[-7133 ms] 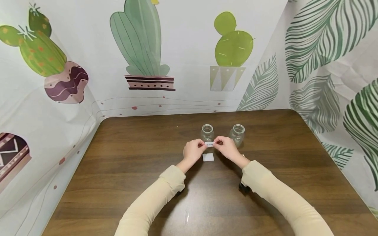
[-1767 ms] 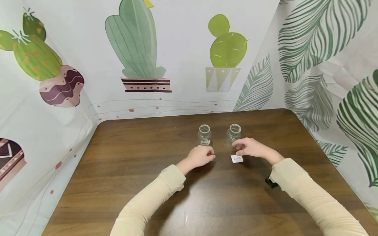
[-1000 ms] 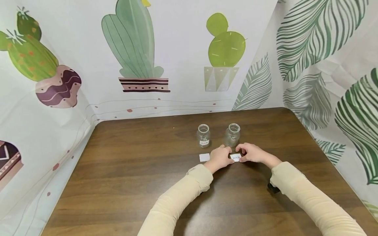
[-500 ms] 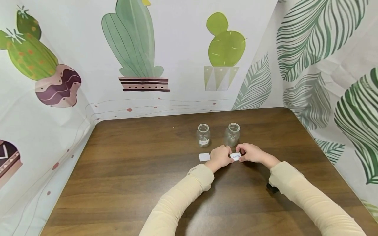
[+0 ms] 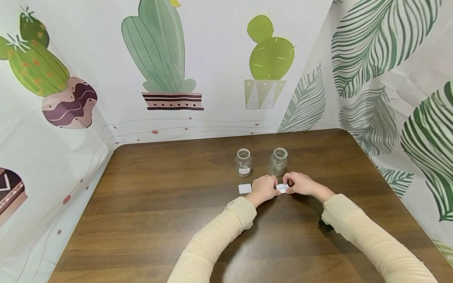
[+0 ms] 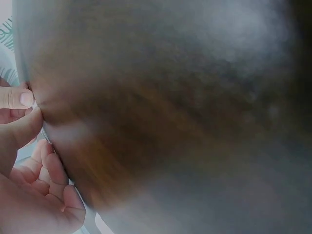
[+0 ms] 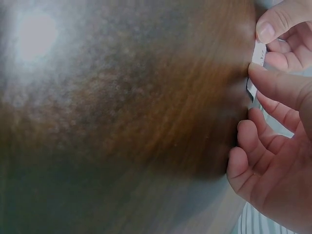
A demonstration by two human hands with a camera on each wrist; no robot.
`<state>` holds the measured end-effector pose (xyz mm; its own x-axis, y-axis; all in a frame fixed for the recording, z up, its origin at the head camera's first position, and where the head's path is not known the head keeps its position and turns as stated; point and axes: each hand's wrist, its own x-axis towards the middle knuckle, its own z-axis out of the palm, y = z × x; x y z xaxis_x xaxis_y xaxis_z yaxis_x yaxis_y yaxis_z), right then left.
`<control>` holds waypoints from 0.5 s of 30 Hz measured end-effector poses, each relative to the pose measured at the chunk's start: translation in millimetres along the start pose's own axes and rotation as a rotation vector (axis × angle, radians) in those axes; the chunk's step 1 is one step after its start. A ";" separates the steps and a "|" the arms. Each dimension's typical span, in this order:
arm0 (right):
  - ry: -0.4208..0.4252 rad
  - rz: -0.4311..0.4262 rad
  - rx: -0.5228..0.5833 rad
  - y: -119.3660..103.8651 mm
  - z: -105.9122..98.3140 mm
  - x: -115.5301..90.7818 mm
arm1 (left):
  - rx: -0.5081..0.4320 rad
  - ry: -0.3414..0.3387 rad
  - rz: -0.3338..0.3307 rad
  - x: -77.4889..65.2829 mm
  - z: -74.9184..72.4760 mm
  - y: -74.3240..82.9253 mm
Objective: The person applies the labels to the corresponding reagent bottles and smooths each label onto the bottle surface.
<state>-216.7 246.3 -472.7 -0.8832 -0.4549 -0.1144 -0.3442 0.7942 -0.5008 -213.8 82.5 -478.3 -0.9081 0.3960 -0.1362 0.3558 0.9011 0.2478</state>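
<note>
A small white paper label (image 5: 282,188) with handwriting on it lies low over the table, in front of the right-hand glass jar. My left hand (image 5: 264,188) pinches its left edge between thumb and fingers. At its right edge my right hand (image 5: 300,183) pinches it, thumb nearest me. The right wrist view shows a strip of the label (image 7: 252,89) between the two thumbs; the fingers behind it are partly hidden. The right glass jar (image 5: 278,162) is open-topped and has no label on the side I see. A written label (image 5: 244,171) is on the left glass jar (image 5: 243,159).
A blank white piece of paper (image 5: 245,188) lies on the brown wooden table (image 5: 159,204), just left of my left hand. Patterned cloth (image 5: 226,70) with cacti and leaves hangs behind the table's back edge. A black band (image 5: 325,226) shows beneath the right sleeve.
Earlier both hands held a label strip before the left jar; that jar now bears a label. Both hands moved right to the second label and pinched it. The last half second shows almost no motion.
</note>
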 end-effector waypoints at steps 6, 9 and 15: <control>-0.001 -0.007 -0.003 -0.3 0.9 0.5 | -0.020 -0.004 -0.029 0.4 0.5 1.4; -0.002 -0.005 -0.007 -0.9 0.8 -0.1 | -0.027 -0.005 -0.055 0.2 0.0 2.5; 0.002 0.002 0.004 -1.2 1.4 0.2 | -0.023 -0.021 -0.077 -0.4 -2.0 4.1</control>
<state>-216.0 244.8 -473.3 -0.8845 -0.4524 -0.1139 -0.3409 0.7935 -0.5041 -212.4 85.7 -475.2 -0.9276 0.3293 -0.1762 0.2794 0.9250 0.2576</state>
